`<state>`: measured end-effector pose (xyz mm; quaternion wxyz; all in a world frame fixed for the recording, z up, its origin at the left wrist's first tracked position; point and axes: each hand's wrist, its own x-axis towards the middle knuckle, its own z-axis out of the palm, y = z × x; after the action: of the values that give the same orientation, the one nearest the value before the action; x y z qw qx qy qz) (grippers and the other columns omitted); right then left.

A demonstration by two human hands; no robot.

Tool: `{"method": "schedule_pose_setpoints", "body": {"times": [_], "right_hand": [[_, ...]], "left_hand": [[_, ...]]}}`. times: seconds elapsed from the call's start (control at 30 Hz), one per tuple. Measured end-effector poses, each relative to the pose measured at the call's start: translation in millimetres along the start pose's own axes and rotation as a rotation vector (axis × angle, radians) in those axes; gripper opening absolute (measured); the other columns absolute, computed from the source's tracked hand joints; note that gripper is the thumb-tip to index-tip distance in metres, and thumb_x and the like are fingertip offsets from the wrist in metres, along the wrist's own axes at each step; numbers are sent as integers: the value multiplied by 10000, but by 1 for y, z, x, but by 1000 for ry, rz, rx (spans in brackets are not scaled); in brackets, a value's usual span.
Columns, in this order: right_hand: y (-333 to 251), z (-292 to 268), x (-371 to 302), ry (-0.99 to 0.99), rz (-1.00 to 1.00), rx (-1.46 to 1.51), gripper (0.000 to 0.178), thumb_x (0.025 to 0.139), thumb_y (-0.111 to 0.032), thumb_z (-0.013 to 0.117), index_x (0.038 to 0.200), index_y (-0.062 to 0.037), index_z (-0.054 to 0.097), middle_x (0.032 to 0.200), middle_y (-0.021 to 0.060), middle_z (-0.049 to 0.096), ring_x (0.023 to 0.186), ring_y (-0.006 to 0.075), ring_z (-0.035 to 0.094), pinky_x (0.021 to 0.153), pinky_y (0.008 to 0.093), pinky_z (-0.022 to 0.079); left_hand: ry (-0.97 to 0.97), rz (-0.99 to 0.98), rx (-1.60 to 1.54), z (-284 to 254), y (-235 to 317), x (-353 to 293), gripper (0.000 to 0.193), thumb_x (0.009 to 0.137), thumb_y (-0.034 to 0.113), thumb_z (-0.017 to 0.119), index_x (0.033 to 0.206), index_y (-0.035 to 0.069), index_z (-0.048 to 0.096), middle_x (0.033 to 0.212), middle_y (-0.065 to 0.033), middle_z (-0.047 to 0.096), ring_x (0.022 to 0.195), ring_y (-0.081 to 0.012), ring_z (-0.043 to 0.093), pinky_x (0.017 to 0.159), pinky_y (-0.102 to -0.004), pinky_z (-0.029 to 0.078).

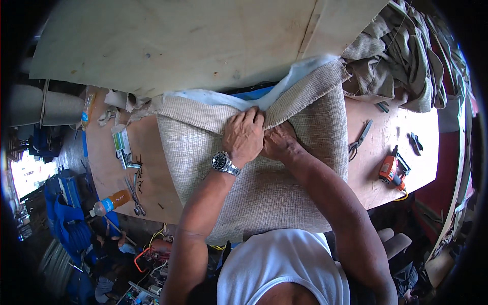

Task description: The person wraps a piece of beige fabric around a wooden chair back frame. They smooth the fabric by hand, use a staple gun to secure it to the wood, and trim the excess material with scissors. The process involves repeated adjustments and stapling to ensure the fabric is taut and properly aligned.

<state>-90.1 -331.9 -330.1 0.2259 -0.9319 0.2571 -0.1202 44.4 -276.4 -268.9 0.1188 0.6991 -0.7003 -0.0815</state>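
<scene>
A beige woven upholstery fabric (244, 185) is wrapped over a padded piece on the worktable in front of me. Its frayed far edge is folded back in a V, and white padding (295, 76) shows behind it with a strip of blue. At the dip of that V my left hand (244, 136), with a metal wristwatch (223, 161) on the wrist, has its fingers closed over the folded edge. Right beside it, my right hand (279, 141) grips the fabric, its fingertips tucked out of sight under the fold.
A large pale board (178, 40) stands at the far side. On the right lie scissors (362, 138), an orange staple gun (391, 168), pliers (416, 144) and heaped fabric (401, 61). Leftward are a bottle (114, 201), more scissors (134, 195) and a staple box (122, 145).
</scene>
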Motion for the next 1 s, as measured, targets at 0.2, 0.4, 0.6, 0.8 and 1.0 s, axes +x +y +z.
{"method": "schedule_pose_setpoints", "body": {"times": [0.2,0.4,0.6,0.8,1.0], "right_hand": [[-3,0,4,-68,11,-83,626,947,-427,524,1426,-25,506,1479,169,512,1411,303,438,1220,477,241],[-12,-14,11,-10,-21,-179,662,941,-439,538,1438,-4,480,1499,204,472,1420,337,414,1223,492,223],[6,-12,28,87,-60,-63,678,849,-396,659,1385,0,531,1410,193,555,1337,336,509,1156,463,348],[24,-25,44,-220,-8,-54,599,920,-243,554,1494,-95,461,1501,153,517,1295,312,580,1104,430,448],[34,-26,47,-160,-91,-52,578,917,-223,545,1477,-92,486,1481,132,545,1365,280,518,1171,446,359]], "left_hand": [[-277,-88,64,-28,-28,27,445,770,169,682,1182,23,602,1264,-195,572,1191,-353,535,1012,-466,448],[26,33,232,-12,-57,42,401,790,99,663,1189,77,629,1234,-111,655,1167,-282,591,1052,-470,405],[501,-94,74,-22,-27,21,354,861,75,625,1215,76,621,1150,-112,685,1069,-323,619,952,-488,441],[14,-9,239,12,-36,-17,547,936,168,558,1436,-36,469,1526,-190,466,1443,-352,402,1230,-459,256],[229,-15,158,15,-27,3,479,909,218,618,1319,-24,569,1430,-185,527,1353,-363,467,1166,-483,344]]}}
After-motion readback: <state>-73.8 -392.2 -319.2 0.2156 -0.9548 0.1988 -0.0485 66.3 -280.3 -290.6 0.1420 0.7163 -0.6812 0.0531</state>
